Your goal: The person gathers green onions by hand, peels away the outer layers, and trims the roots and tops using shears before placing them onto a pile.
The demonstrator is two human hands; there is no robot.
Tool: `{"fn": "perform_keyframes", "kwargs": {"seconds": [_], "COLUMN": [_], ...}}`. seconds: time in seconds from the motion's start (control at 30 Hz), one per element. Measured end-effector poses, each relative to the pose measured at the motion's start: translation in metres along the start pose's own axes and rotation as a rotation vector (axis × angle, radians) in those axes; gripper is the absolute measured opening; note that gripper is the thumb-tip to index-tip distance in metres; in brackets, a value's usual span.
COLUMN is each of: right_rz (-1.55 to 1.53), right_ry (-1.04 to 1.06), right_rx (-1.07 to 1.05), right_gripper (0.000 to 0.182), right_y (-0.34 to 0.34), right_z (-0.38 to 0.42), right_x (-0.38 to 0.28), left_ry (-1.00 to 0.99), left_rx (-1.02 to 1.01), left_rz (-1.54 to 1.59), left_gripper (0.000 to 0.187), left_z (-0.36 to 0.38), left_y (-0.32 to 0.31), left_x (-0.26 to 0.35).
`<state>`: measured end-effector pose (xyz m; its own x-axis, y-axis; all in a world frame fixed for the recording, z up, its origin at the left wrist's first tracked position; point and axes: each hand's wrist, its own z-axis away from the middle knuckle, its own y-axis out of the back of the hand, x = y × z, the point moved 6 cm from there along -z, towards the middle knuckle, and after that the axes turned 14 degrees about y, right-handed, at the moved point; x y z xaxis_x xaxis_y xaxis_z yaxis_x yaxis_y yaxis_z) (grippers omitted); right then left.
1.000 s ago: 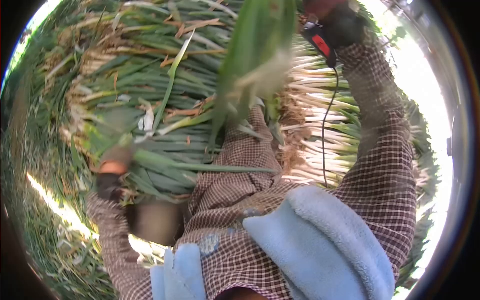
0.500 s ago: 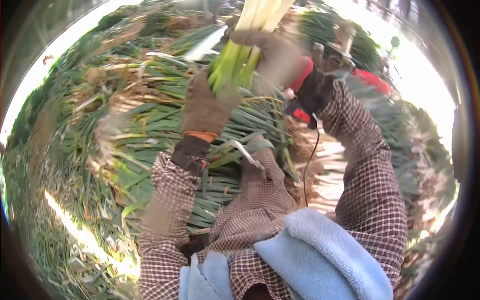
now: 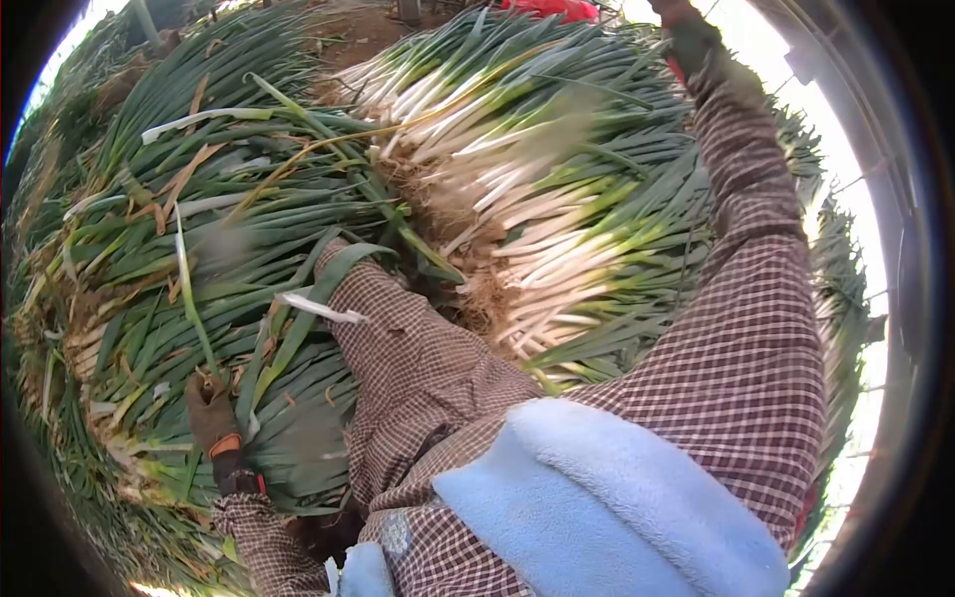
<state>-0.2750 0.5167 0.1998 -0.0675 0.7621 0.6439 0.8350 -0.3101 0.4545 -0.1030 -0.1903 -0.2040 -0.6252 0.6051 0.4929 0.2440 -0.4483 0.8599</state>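
My left hand [image 3: 210, 406], in a brown glove with an orange cuff, is low on the left over the green onion leaves [image 3: 288, 348]. Its fingers are curled together at the lower end of a thin pale-green stalk [image 3: 186, 279]; whether it grips that stalk I cannot make out. At the top right edge is my right hand [image 3: 676, 12], partly cut off by the frame, with its fingers hidden. Rows of green onions with white stems [image 3: 557, 239] lie between my two arms, roots toward the middle.
More green onions [image 3: 189, 90] are heaped at the upper left. A red item [image 3: 552, 8] lies at the top edge. A light-blue towel [image 3: 597, 478] hangs over my front. Metal framework [image 3: 875, 189] stands at the right.
The view has turned. Both hands have parted from the onion bunch they held, which no longer shows. My left hand is lower left, my right hand farther up and right.
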Motion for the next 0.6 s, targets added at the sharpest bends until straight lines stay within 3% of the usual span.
{"fn": "perform_keyframes", "kwargs": {"seconds": [0.03, 0.1, 0.13, 0.17, 0.23, 0.27, 0.3, 0.33, 0.4, 0.47, 0.5, 0.53, 0.57, 0.6], "right_rz": [0.128, 0.081, -0.009, -0.04, -0.069, -0.21, -0.318, -0.31, -0.166, -0.422, -0.463, -0.445, -0.434, -0.457], "right_ry": [0.173, 0.196, 0.121, 0.164, 0.012, -0.042, -0.08, -0.142, -0.201, -0.312, -0.212, -0.015, 0.135, 0.21], "right_rx": [0.023, -0.08, -0.247, -0.174, -0.487, -0.855, -1.229, -1.402, -1.3, -1.381, -1.396, -1.413, -1.404, -1.405], "right_gripper": [0.036, 0.04, 0.041, 0.034, 0.03, 0.041, 0.062, 0.074, 0.08, 0.103, 0.102, 0.101, 0.1, 0.1], "right_y": [-0.02, -0.048, -0.068, -0.062, -0.086, -0.103, -0.113, -0.105, -0.127, -0.149, -0.155, -0.154, -0.154, -0.157], "right_z": [0.037, 0.119, 0.168, 0.208, 0.315, 0.368, 0.423, 0.42, 0.443, 0.451, 0.437, 0.427, 0.415, 0.403], "right_x": [-0.015, -0.042, -0.056, -0.086, -0.137, -0.168, -0.201, -0.213, -0.226, -0.215, -0.214, -0.217, -0.219, -0.221], "left_ry": [0.011, 0.035, 0.035, 0.035, 0.024, 0.025, 0.022, 0.032, 0.03, 0.153, 0.07, -0.121, 0.066, 0.086], "left_rx": [-0.009, -0.028, -0.043, -0.057, -0.069, -0.068, -0.1, -0.122, -0.138, -0.057, -0.007, 0.09, -0.051, 0.003], "left_rz": [0.007, 0.03, 0.03, 0.03, 0.098, 0.131, 0.13, 0.13, 0.141, 0.028, -0.084, 0.081, 0.095, -0.097], "left_gripper": [0.045, 0.04, 0.04, 0.039, 0.039, 0.039, 0.039, 0.038, 0.038, 0.036, 0.035, 0.037, 0.042, 0.049], "left_z": [-0.001, 0.005, 0.0, -0.005, -0.006, -0.006, -0.006, -0.004, 0.003, 0.026, 0.021, 0.024, 0.034, 0.041], "left_y": [-0.001, -0.001, -0.002, -0.003, 0.002, 0.005, 0.005, 0.006, 0.013, 0.026, 0.021, 0.017, 0.02, 0.018], "left_x": [-0.001, -0.001, -0.016, -0.029, -0.051, -0.059, -0.066, -0.068, -0.055, -0.013, -0.023, -0.027, -0.022, -0.011]}}
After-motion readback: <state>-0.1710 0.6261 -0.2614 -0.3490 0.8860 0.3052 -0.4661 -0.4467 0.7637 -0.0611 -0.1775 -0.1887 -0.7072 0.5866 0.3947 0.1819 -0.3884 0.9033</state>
